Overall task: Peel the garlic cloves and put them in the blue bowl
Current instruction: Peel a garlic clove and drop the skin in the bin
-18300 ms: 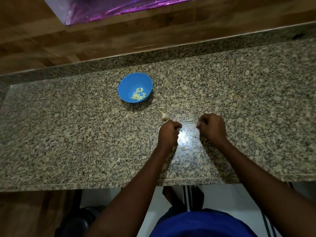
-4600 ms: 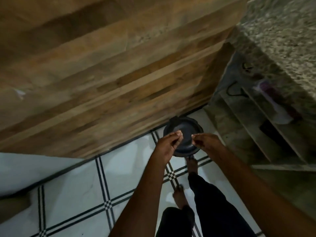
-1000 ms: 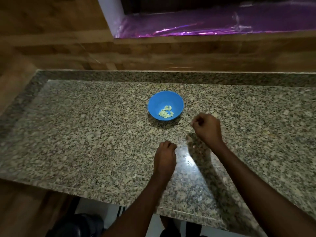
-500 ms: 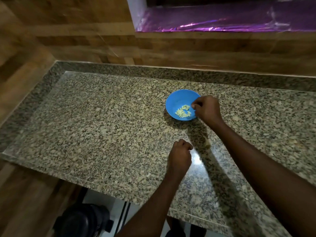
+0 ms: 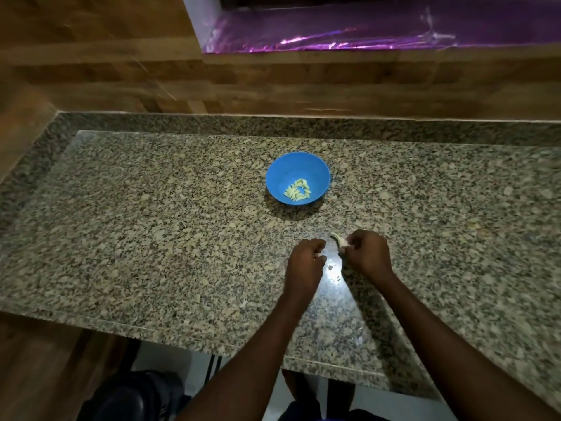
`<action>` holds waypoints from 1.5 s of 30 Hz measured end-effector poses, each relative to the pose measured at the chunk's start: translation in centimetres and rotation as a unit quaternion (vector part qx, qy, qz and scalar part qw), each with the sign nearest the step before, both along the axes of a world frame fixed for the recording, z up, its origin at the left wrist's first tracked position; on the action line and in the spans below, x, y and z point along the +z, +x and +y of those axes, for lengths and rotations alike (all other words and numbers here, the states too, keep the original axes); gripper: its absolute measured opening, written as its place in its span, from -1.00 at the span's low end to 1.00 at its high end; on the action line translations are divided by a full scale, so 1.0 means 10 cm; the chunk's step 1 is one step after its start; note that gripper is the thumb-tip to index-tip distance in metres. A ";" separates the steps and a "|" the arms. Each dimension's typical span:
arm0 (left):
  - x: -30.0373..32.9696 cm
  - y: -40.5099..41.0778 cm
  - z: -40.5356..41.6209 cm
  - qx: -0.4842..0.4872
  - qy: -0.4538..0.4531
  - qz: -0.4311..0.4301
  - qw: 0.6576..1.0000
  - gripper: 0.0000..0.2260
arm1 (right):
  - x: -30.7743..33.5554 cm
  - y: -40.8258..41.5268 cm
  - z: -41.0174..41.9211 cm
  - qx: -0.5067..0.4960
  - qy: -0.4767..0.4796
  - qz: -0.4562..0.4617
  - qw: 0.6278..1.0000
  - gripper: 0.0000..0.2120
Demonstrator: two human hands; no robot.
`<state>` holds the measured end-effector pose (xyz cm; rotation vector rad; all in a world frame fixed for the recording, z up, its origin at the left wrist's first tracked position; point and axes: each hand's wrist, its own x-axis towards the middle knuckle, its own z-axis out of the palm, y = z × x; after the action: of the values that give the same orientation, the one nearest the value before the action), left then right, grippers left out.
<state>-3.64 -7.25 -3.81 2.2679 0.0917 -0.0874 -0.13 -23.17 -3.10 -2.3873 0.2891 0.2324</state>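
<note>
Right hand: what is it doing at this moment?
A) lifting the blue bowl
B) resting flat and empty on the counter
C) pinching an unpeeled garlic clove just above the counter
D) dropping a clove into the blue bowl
C: the right hand pinches a garlic clove near the left hand, well short of the blue bowl.

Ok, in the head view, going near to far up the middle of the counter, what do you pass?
Counter's front edge → the two hands, side by side: left hand, right hand pinching a garlic clove → blue bowl holding peeled cloves → wooden wall → purple foil.
</note>
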 end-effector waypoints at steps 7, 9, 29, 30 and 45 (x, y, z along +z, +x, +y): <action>0.31 0.09 -0.29 0.053 -0.286 0.129 0.948 -0.95 | 0.14 -0.26 -0.19 -0.050 0.185 0.016 0.981 -0.75; 0.34 0.08 -0.32 0.045 -0.304 0.130 0.943 -0.92 | 0.19 -0.34 -0.28 -0.045 0.221 0.014 0.974 -0.79; 0.56 0.01 -0.45 -0.043 -0.286 0.092 0.953 -0.87 | 0.49 -0.42 -0.56 -0.076 0.342 0.001 0.937 -0.92; 0.58 0.01 -0.45 -0.042 -0.279 0.089 0.955 -0.86 | 0.50 -0.41 -0.55 -0.074 0.333 0.001 0.940 -0.93; 0.63 0.10 -0.58 0.038 -0.259 0.092 0.961 -0.93 | 0.52 -0.28 -0.33 -0.176 0.303 -0.016 0.936 -0.88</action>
<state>-2.67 -13.04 2.44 1.7269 0.2275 -0.2518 -2.96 -26.45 2.12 -1.6926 0.5354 0.0931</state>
